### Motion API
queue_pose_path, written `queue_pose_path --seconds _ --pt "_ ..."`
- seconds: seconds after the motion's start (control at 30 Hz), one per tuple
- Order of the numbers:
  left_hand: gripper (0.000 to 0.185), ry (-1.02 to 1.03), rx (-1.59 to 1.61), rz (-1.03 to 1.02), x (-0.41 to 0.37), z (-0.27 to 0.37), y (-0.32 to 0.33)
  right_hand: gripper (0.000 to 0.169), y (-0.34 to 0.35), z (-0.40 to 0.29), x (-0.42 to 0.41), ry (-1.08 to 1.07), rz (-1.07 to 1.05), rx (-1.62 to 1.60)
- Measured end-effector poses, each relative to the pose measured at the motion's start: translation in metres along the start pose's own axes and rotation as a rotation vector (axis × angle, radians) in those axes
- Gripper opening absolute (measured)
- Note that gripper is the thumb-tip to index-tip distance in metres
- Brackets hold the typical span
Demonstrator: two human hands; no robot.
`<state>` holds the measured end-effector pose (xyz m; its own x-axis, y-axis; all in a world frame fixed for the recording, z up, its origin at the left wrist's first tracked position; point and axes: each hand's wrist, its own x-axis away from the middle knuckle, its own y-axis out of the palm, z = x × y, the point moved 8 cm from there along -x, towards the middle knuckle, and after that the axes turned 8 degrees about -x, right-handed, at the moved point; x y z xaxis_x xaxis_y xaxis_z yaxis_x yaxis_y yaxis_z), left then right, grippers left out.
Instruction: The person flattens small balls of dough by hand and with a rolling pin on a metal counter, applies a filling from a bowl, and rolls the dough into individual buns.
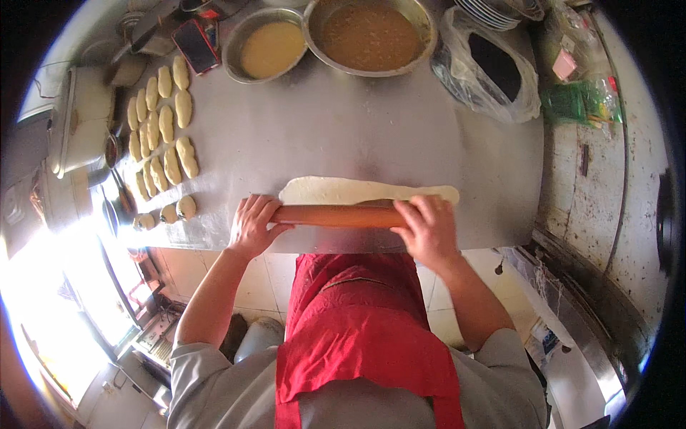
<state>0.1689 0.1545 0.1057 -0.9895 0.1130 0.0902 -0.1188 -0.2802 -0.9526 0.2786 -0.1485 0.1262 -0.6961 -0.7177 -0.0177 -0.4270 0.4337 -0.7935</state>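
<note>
A wooden rolling pin (338, 216) lies level near the front edge of the metal worktop (332, 134). My left hand (254, 224) grips its left end, and my right hand (429, 230) has hold of its right end. Just beyond the pin, along its far side, a long thin sheet of dough (343, 189) is spread flat, its right tip reaching past my right hand. At the left stand rows of elongated dough pieces (166, 124), with several rounder filled-looking dough pieces (186, 208) nearer me.
Two metal bowls hold pale yellow liquid (273, 50) and brown chunky mixture (371, 37) at the back. A red-edged phone (196, 46) lies left of them. Toward the right are a clear plastic bag (485, 80) and stacked plates (489, 13). A white container (86, 118) stands far left.
</note>
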Motion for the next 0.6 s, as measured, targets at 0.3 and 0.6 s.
queue_pose_path --seconds 0.3,0.6 --pt "0.093 -0.080 -0.183 -0.043 -0.081 0.055 0.044 0.081 -0.008 0.089 -0.004 0.200 -0.004 0.396" --pt "0.088 -0.085 -0.161 -0.068 -0.081 0.053 0.050 0.071 -0.009 0.094 -0.005 0.239 0.018 0.287"
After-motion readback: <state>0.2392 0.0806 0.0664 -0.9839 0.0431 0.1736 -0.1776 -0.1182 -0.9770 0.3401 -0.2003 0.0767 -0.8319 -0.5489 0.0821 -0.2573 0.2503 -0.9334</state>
